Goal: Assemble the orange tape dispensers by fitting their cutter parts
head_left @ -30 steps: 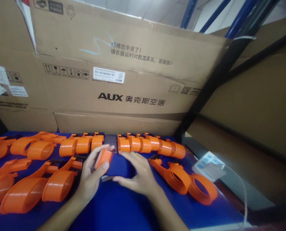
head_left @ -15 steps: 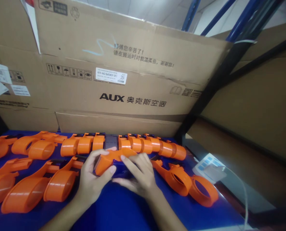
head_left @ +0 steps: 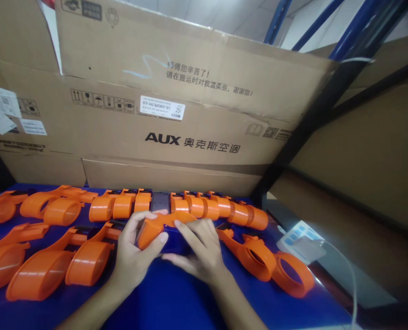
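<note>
An orange tape dispenser (head_left: pixel 153 229) with a dark blue part is held up between both hands, above the blue tabletop. My left hand (head_left: pixel 137 250) grips its left end, the thumb pressed on the near face and the fingers curled behind. On the other side, my right hand (head_left: pixel 204 250) is closed around the right end, fingertips on the orange top and thumb underneath. My hands hide part of the dispenser. Just behind it lies a dark phone-like slab (head_left: pixel 160 202). The nearest loose dispenser on the left is an orange one (head_left: pixel 89 263); on the right lies another (head_left: pixel 255 256).
Several more orange dispensers (head_left: pixel 240 214) line the back of the blue table (head_left: pixel 176 298). A large cardboard sheet (head_left: pixel 114 133) stands behind, beside a dark rack post (head_left: pixel 293 128). At right, a white-and-blue box (head_left: pixel 300 240) lies under a white cable (head_left: pixel 351 279).
The whole view has shifted slightly, so the scene sits a little further right. Both hands keep their hold on the dispenser, with hardly any change in grip.
</note>
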Tool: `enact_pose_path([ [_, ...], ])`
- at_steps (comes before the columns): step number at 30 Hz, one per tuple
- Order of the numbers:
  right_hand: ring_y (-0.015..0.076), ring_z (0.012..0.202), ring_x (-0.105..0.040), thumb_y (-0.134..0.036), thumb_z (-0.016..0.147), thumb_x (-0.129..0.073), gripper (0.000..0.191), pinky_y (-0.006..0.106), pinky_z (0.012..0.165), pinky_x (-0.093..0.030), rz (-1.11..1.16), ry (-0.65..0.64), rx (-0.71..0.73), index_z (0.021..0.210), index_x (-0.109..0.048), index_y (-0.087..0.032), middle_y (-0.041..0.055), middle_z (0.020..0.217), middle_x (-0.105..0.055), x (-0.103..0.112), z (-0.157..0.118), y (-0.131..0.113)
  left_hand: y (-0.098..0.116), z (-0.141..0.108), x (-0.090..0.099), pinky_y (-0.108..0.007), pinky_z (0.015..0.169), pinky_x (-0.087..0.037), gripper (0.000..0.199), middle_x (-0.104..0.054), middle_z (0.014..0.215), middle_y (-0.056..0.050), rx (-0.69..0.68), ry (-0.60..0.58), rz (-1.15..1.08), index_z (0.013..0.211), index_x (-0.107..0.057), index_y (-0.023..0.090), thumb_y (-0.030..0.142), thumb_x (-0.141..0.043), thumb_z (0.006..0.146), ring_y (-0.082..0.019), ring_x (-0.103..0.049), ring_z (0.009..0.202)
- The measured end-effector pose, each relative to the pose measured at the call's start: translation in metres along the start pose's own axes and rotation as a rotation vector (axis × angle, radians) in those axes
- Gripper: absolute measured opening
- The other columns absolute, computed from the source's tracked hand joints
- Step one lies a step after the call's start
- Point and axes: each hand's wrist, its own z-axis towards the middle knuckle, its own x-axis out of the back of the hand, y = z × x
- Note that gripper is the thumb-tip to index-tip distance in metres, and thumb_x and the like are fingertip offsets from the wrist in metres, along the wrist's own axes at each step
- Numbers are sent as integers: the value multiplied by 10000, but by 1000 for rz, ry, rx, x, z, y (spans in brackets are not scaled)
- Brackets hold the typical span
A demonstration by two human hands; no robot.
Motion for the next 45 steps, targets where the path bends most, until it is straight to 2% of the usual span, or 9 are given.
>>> enact_pose_path([
  [6,339,970,-730,-517,846,-757,667,477,856,-563,125,60,-168,1388,-601,-161,158,1086,-756,6,-3,3,-6,-6,-2,-511,1175,-429,787,-478,1606,-100,78,-222,-169,1535,-414,332,328,-792,845,-352,-472,1451],
  [13,311,1000,-741,-566,1037,-410,546,402,850,-595,491,152,-615,1316,-670,-176,141,1149,-763,-4,-13,8,-16,-12,-8,-538,1231,-349,970,-387,1663,-68,106,-357,-9,1614,-272,392,307,-824,821,-346,-360,1520],
  [18,250,829,-692,-619,1057,-299,646,337,728,-573,573,158,-911,984,-722,-137,123,922,-759,-20,-20,0,-17,-14,-9,-519,1182,-426,907,-368,1672,-62,142,-359,-15,1596,-294,403,349,-798,844,-352,-394,1501],
  [22,191,642,-568,-666,1037,-302,663,298,586,-489,601,39,-994,721,-609,-171,60,669,-655,-22,-16,0,-18,-14,-9,-466,1100,-512,803,-501,1582,-80,145,-345,-40,1574,-319,375,370,-743,892,-337,-546,1388],
  [28,190,662,-546,-648,1042,-302,623,294,588,-455,559,62,-949,697,-561,-198,46,684,-629,-16,-7,8,-26,-6,-10,-433,1042,-531,605,-651,1371,-83,168,-208,-3,1452,-441,312,397,-707,915,-286,-682,1182],
  [32,218,687,-607,-631,1053,-254,683,313,622,-474,531,54,-933,735,-655,-178,59,661,-649,-10,-4,11,-13,-4,-2,-410,960,-561,487,-697,1216,-65,177,-156,35,1354,-495,289,422,-688,927,-266,-714,1088],
  [37,234,746,-679,-638,1049,-246,721,334,696,-505,543,100,-853,828,-742,-163,91,723,-728,-7,-4,16,28,22,49,-371,752,-610,465,-703,1091,-43,164,-56,133,1296,-514,287,486,-684,912,-252,-757,877],
  [40,217,691,-660,-639,1052,-234,734,338,687,-499,554,107,-847,854,-757,-163,87,708,-736,-10,-7,20,52,61,104,-400,753,-615,495,-683,1129,-50,117,61,337,1263,-534,259,560,-673,895,-233,-742,793],
  [45,210,662,-642,-643,1054,-244,727,329,642,-478,587,113,-840,876,-756,-159,83,692,-732,-13,-10,21,70,121,191,-392,872,-569,533,-689,1064,-33,126,118,886,1204,-598,182,637,-554,930,-222,-643,946],
])
